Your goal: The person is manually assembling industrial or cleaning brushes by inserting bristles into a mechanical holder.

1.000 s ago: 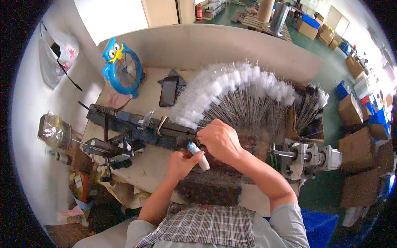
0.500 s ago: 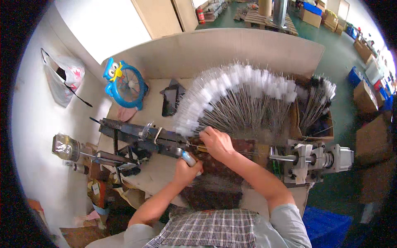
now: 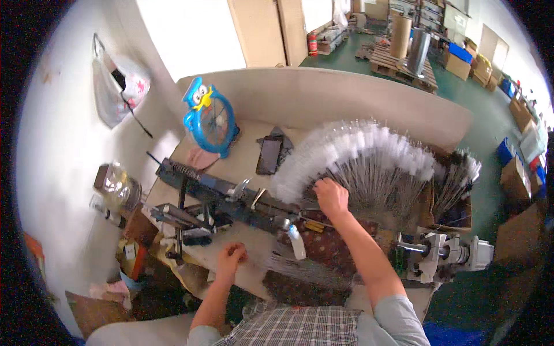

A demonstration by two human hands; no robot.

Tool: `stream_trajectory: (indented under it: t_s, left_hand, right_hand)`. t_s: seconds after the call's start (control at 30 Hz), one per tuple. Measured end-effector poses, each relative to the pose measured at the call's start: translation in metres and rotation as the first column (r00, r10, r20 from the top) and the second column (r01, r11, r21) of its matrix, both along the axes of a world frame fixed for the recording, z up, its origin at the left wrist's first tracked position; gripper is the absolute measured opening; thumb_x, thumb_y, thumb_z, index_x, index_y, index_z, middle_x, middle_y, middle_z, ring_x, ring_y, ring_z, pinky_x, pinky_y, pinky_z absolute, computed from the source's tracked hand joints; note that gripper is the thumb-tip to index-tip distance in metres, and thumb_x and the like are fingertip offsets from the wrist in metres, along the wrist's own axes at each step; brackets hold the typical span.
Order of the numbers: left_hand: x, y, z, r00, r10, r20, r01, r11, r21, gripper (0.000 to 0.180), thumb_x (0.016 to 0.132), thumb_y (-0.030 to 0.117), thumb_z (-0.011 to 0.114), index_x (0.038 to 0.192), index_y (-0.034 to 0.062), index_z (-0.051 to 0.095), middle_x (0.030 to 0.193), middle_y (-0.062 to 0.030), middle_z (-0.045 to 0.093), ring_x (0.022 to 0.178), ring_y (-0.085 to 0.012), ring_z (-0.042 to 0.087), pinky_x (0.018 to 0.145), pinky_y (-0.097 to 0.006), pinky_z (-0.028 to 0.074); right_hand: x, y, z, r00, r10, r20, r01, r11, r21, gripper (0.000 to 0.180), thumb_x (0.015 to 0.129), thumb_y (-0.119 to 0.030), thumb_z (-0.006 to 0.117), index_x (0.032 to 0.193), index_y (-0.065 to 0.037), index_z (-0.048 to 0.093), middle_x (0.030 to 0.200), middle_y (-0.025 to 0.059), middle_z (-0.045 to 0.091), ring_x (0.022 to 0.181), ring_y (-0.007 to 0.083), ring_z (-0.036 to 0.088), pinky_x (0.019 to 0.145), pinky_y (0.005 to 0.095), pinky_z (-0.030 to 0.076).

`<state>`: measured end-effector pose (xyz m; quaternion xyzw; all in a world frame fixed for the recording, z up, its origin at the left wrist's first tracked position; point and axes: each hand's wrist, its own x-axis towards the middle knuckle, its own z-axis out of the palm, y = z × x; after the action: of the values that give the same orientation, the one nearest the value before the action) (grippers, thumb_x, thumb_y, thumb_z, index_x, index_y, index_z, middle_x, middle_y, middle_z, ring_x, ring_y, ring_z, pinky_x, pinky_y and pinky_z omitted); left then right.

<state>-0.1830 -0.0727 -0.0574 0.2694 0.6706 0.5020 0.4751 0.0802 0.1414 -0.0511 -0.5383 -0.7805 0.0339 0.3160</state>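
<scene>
My right hand (image 3: 332, 198) is at the near left side of a big fan of wire brushes (image 3: 369, 151) with white bristle heads. Its fingers are pinched at the thin stems, seemingly on one brush; the fingertips are partly hidden. My left hand (image 3: 232, 258) hovers over the near left of the table, loosely curled, with nothing visible in it. Between my hands, a white and blue handle (image 3: 296, 242) sticks out of the long dark metal fixture (image 3: 231, 199). A yellow-handled tool (image 3: 314, 225) lies to the right of that handle.
A blue duck-shaped fan (image 3: 212, 124) and a phone (image 3: 269, 154) stand and lie at the back left. On the right are a motorised chuck (image 3: 438, 251) and a box of dark-stemmed brushes (image 3: 456, 190). Loose wires (image 3: 300, 268) lie at the near edge.
My left hand has let go of the white and blue handle and moved left. My right hand has moved from the fixture to the brush stems. The view has shifted.
</scene>
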Motion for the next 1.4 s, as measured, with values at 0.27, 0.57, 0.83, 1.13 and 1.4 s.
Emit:
stream_trajectory:
  t_s: [0.27, 0.57, 0.83, 1.13, 1.4]
  left_hand:
    - [-0.031, 0.017, -0.010, 0.914, 0.220, 0.341, -0.255, 0.965, 0.062, 0.017, 0.082, 0.017, 0.061, 0.092, 0.0044, 0.056, 0.075, -0.0046, 0.055, 0.065, -0.0142, 0.054, 0.058, -0.027, 0.044]
    - [-0.061, 0.022, -0.008, 0.731, 0.263, 0.629, -0.304, 0.952, -0.044, 0.019, 0.082, 0.027, 0.064, 0.088, 0.0092, 0.059, 0.075, -0.0004, 0.057, 0.064, -0.0129, 0.054, 0.057, -0.029, 0.044]
    - [-0.052, 0.026, -0.015, 0.659, 0.348, 0.667, -0.393, 0.915, -0.088, 0.017, 0.082, 0.024, 0.064, 0.088, 0.0081, 0.061, 0.073, 0.0004, 0.056, 0.063, -0.0118, 0.052, 0.055, -0.026, 0.041]
    - [0.093, 0.019, 0.049, 0.981, -0.192, 0.036, 0.178, 0.955, 0.235, 0.012, 0.087, 0.015, 0.058, 0.083, 0.0031, 0.059, 0.072, -0.0013, 0.056, 0.061, -0.0091, 0.050, 0.057, -0.025, 0.042]
    - [0.191, 0.069, 0.052, 0.832, -0.352, 0.429, 0.253, 0.929, 0.271, 0.016, 0.091, 0.017, 0.054, 0.093, 0.0018, 0.059, 0.078, -0.0037, 0.060, 0.065, -0.0096, 0.053, 0.059, -0.023, 0.043]
  right_hand:
    - [0.014, -0.020, 0.013, 0.958, 0.253, -0.135, -0.235, 0.963, 0.134, 0.016, 0.077, -0.005, 0.059, 0.091, -0.008, 0.064, 0.087, 0.0110, 0.061, 0.077, 0.0312, 0.060, 0.064, 0.0392, 0.050]
    - [0.021, -0.093, 0.038, 0.962, 0.234, 0.142, -0.195, 0.950, -0.242, 0.026, 0.076, -0.019, 0.067, 0.099, -0.008, 0.061, 0.091, 0.0089, 0.058, 0.084, 0.0297, 0.059, 0.070, 0.0383, 0.049]
    - [0.027, -0.110, 0.060, 0.929, 0.315, 0.195, -0.215, 0.887, -0.409, 0.024, 0.073, -0.020, 0.068, 0.094, -0.009, 0.063, 0.085, 0.0089, 0.055, 0.079, 0.0296, 0.059, 0.068, 0.0403, 0.049]
    - [0.069, -0.108, 0.122, 0.938, 0.320, -0.133, -0.337, 0.931, -0.136, 0.019, 0.076, -0.009, 0.064, 0.094, -0.006, 0.064, 0.086, 0.0123, 0.061, 0.080, 0.0312, 0.059, 0.071, 0.0374, 0.048]
    - [0.102, -0.111, 0.107, 0.932, 0.250, -0.263, -0.315, 0.917, -0.246, 0.018, 0.076, -0.010, 0.066, 0.092, -0.003, 0.064, 0.084, 0.0138, 0.064, 0.081, 0.0313, 0.060, 0.073, 0.0369, 0.049]
